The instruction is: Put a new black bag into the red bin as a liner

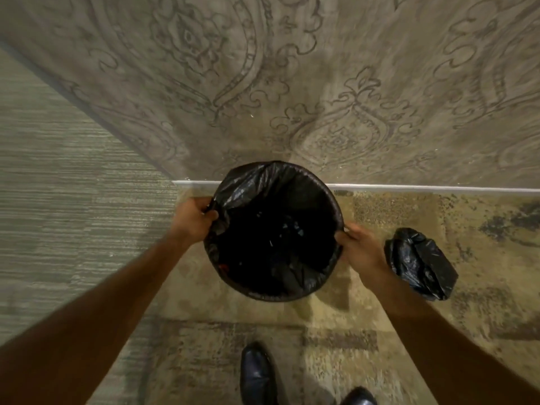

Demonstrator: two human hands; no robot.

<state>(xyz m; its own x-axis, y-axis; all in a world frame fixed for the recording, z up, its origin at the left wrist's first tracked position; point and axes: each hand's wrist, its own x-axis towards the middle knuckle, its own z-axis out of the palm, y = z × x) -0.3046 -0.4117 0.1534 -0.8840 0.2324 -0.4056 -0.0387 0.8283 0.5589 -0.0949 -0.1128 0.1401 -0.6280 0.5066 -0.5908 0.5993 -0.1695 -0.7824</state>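
Lining the inside of the red bin (222, 268), a black bag (257, 185) fills the round opening so fully that only a small patch of red shows at the lower left edge. The bag's mouth is folded over most of the rim, and loose, crinkled plastic bunches up at the upper left. The bin stands on the floor against the foot of the wall, straight ahead of the person and between both arms.

The left hand (194, 215) is closed on the bag's edge at the bin's left side, thumb and fingers pinching a fold of plastic. The right hand (361, 247) grips the right side of the rim, fingers curled around the bag's edge there.

Just to the right of the right wrist, a second black bag (420, 263), bundled and full-looking, lies on the patterned carpet (438, 302), apart from the bin. A white baseboard strip (438, 187) runs behind the bin, partly hidden by it, with ornate grey wallpaper (321, 83) above. Two dark shiny shoes (258, 374) show at the bottom edge, near the bin.
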